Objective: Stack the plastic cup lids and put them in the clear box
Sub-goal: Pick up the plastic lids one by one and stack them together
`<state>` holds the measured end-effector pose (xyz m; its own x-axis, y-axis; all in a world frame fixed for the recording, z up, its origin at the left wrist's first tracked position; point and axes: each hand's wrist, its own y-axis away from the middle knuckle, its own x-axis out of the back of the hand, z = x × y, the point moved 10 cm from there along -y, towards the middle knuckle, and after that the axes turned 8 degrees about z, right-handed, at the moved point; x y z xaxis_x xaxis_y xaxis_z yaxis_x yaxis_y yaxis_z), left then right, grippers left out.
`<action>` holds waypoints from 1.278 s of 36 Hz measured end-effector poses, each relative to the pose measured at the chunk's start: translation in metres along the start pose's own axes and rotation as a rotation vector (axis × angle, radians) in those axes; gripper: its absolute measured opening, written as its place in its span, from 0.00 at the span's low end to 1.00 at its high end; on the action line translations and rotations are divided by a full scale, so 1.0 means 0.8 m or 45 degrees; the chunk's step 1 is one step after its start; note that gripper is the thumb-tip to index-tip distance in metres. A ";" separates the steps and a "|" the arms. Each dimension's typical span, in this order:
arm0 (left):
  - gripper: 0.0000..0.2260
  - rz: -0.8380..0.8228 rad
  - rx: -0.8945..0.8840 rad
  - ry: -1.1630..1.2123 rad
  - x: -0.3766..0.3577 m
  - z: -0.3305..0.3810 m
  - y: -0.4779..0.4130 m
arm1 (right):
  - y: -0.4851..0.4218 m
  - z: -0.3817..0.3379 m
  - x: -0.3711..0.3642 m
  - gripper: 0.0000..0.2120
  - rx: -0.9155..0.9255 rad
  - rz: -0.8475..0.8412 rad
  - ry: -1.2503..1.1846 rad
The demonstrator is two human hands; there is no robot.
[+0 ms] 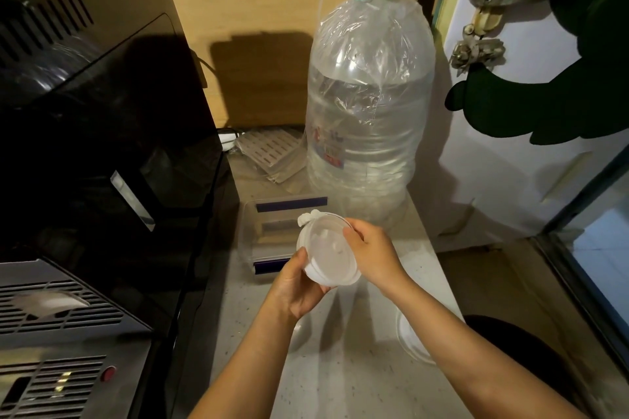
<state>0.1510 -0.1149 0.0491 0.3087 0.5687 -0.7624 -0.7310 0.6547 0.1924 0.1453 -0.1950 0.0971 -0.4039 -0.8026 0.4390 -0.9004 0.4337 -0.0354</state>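
Note:
A stack of clear plastic cup lids (328, 250) is held in the air above the counter, tilted toward me. My left hand (299, 286) cups the stack from below, and my right hand (372, 253) pinches its upper right rim. Just behind the hands sits the clear box (258, 224) with blue clips on its near and far sides; the lids and hands hide part of it. Another clear lid (410, 338) lies flat on the counter under my right forearm, partly hidden by it.
A large water bottle (369, 105) with a green cap, wrapped in clear plastic, stands behind the box. A black machine (112, 153) fills the left side. A grey slotted tray (272, 150) lies at the back. The counter (340, 381) ends on the right at a white door.

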 end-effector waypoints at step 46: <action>0.28 -0.021 0.074 -0.068 0.010 -0.037 0.012 | 0.018 0.052 -0.011 0.19 0.020 -0.103 0.156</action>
<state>0.1289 -0.1188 0.0267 0.3536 0.5824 -0.7320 -0.6895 0.6911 0.2168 0.1289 -0.1984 0.0551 -0.3080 -0.7782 0.5473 -0.9319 0.3626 -0.0089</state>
